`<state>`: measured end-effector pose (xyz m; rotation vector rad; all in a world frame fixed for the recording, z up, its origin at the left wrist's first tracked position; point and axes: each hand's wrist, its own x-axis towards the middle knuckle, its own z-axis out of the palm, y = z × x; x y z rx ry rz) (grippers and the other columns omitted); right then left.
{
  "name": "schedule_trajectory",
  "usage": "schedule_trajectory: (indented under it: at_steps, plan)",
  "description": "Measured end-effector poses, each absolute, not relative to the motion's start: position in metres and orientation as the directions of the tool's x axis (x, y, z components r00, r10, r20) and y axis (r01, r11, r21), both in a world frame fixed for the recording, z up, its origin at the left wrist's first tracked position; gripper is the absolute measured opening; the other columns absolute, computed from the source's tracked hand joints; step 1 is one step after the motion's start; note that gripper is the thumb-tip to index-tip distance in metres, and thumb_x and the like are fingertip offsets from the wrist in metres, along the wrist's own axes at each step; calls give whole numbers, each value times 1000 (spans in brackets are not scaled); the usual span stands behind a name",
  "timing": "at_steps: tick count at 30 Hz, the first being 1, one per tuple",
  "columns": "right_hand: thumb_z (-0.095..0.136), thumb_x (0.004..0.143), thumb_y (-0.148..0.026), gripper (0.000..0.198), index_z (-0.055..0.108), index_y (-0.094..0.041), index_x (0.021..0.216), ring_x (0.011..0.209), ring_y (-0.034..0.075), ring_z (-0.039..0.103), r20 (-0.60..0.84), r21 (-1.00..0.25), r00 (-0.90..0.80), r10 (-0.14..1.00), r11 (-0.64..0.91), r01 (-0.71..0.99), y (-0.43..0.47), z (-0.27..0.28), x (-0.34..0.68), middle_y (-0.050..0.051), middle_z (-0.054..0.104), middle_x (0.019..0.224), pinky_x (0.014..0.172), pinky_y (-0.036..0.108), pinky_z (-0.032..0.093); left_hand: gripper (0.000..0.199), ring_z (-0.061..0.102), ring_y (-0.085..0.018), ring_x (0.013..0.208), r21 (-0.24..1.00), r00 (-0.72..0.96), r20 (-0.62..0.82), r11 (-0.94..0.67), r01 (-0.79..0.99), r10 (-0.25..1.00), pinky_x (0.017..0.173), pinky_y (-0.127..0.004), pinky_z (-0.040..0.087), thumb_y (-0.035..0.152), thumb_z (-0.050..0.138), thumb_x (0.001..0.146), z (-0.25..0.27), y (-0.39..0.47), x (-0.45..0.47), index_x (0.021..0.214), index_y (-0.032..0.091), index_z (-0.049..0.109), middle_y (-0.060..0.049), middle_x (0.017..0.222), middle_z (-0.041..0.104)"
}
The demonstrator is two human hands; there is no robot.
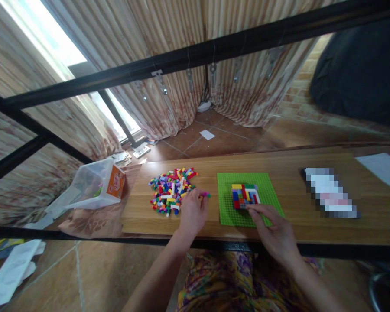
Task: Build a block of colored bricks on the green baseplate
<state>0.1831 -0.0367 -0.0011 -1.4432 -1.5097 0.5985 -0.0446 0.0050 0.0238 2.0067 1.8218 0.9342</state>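
My left hand (194,212) is closed at the right edge of a loose pile of coloured toy bricks (169,197). From its fingertips stick out small pink and green toy bricks (206,195). A green studded baseplate (225,212) lies to the right, bearing a low rectangular build of multicoloured toy bricks (245,195). My right hand (276,232) reaches over the baseplate's front right part, its thumb and finger pinched at the build's front edge. Whether a separate small brick sits between those fingertips is hard to make out.
A phone with a blurred screen (331,193) and a white paper sheet (381,171) lie on the right of the wooden table (299,160). A clear plastic bin with an orange label (97,186) lies tipped at the left. Black metal bars (182,65) cross beyond the table.
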Motion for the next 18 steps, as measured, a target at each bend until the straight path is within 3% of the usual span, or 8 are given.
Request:
schedule_trajectory:
  at_steps: [5, 10, 18]
  plan:
    - [61, 87, -50, 32, 73, -27, 105, 97, 24, 68, 129, -915, 75, 989, 89, 394, -36, 10, 152, 5, 74, 103, 90, 40, 52, 10, 66, -15, 80, 806, 6, 258, -218, 550, 966, 75, -26, 51, 14, 54, 90, 34, -12, -14, 90, 21, 62, -1, 85, 69]
    - [61, 86, -52, 33, 74, -24, 99, 86, 22, 67, 53, -961, 77, 996, 30, 273, -34, 21, 140, 4, 75, 94, 78, 34, 52, 11, 66, -16, 83, 817, 64, 289, -281, 504, 955, 78, -27, 52, 14, 54, 91, 41, -26, 4, 92, 21, 62, -3, 88, 69]
    - [61, 86, -48, 29, 77, -24, 91, 85, 22, 68, 36, -974, 87, 996, 16, 226, -41, 19, 146, 4, 76, 89, 75, 32, 52, 12, 69, -16, 82, 858, 79, 240, -249, 449, 968, 77, -26, 55, 13, 57, 89, 32, -35, 8, 92, 20, 66, -3, 88, 73]
